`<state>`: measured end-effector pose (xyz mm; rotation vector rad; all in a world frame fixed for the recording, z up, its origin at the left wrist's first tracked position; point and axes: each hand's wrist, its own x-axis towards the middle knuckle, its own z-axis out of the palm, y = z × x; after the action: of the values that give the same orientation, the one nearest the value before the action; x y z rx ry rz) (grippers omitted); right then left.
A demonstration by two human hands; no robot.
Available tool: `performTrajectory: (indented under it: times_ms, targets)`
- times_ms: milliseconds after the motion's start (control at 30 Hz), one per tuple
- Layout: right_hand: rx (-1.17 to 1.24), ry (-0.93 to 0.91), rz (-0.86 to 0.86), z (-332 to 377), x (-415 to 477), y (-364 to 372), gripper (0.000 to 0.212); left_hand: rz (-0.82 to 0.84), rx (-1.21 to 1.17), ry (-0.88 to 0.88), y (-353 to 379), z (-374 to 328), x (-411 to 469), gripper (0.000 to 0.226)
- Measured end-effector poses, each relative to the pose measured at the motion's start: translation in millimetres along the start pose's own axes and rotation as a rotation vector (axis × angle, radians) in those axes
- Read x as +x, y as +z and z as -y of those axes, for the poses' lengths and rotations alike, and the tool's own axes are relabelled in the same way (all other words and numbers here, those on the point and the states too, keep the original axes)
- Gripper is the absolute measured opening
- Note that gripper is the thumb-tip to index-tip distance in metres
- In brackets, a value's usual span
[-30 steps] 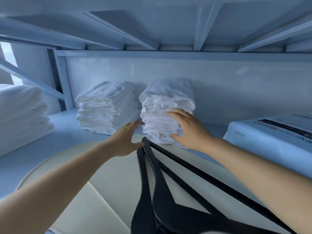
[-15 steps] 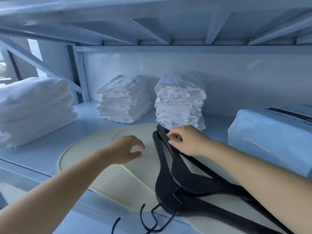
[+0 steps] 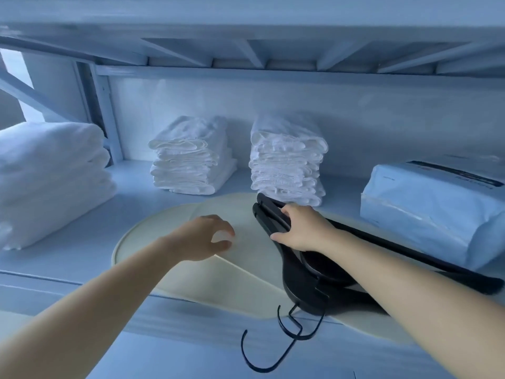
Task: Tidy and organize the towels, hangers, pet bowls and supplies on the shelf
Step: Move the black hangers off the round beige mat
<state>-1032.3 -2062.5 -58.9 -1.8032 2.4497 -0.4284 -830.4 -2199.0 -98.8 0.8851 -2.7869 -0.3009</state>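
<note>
A bundle of black hangers [image 3: 299, 283] lies on cream round mats [image 3: 153, 242] on the shelf [image 3: 82, 236]. Their hooks [image 3: 289, 328] stick out past the shelf's front edge. My right hand [image 3: 303, 228] grips the hangers' far arm ends, fingers curled over them and thumb on the near side. My left hand [image 3: 203, 237] hovers over the mats left of the hangers, fingers loosely curved and holding nothing. Two stacks of folded white towels [image 3: 191, 157] [image 3: 287, 160] stand at the back, the right one just behind the hangers.
A pile of thick white towels [image 3: 52, 176] fills the shelf's left end. A pale blue wrapped package [image 3: 431, 203] lies at the right, close beside the hangers. The upper shelf's frame [image 3: 246, 58] runs low overhead. A post [image 3: 106, 119] stands at the back left.
My right hand left the right towel stack and came down to grip the hangers. My left hand drew back over the mats. The view pulled back and down.
</note>
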Motion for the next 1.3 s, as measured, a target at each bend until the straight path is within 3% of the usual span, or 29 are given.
performTrajectory:
  times_ms: [33,200,467,567,667,900,1133,1300]
  targets:
    - [-0.016,0.025,-0.023,3.3,-1.3,0.0,0.037,0.004,-0.009,0.007,-0.8,1.3,1.1,0.025]
    - [-0.026,0.133,-0.079,16.4,-7.0,1.5,0.043,-0.011,-0.010,-0.011,-0.8,7.3,11.0,0.030]
    - [0.030,0.141,-0.122,27.9,-1.4,14.7,0.011,-0.024,0.081,-0.107,-1.1,18.1,27.7,0.028]
    - [0.007,0.161,-0.119,28.7,-2.9,14.4,0.033,-0.025,0.105,-0.108,0.7,16.6,29.8,0.030]
    - [-0.012,0.204,-0.081,28.1,-3.7,14.1,0.031,-0.061,0.047,-0.101,2.0,17.4,31.0,0.032]
    - [-0.019,0.258,-0.017,33.2,-5.2,7.7,0.041,-0.379,-0.247,-0.325,-10.7,23.3,33.6,0.057]
    - [-0.040,0.242,-0.011,35.8,-6.0,6.3,0.045,-0.255,-0.181,-0.409,-15.8,19.5,34.5,0.058]
    - [-0.026,0.233,-0.027,39.9,-11.3,1.0,0.041,-0.317,-0.176,-0.407,-36.0,16.3,17.4,0.048]
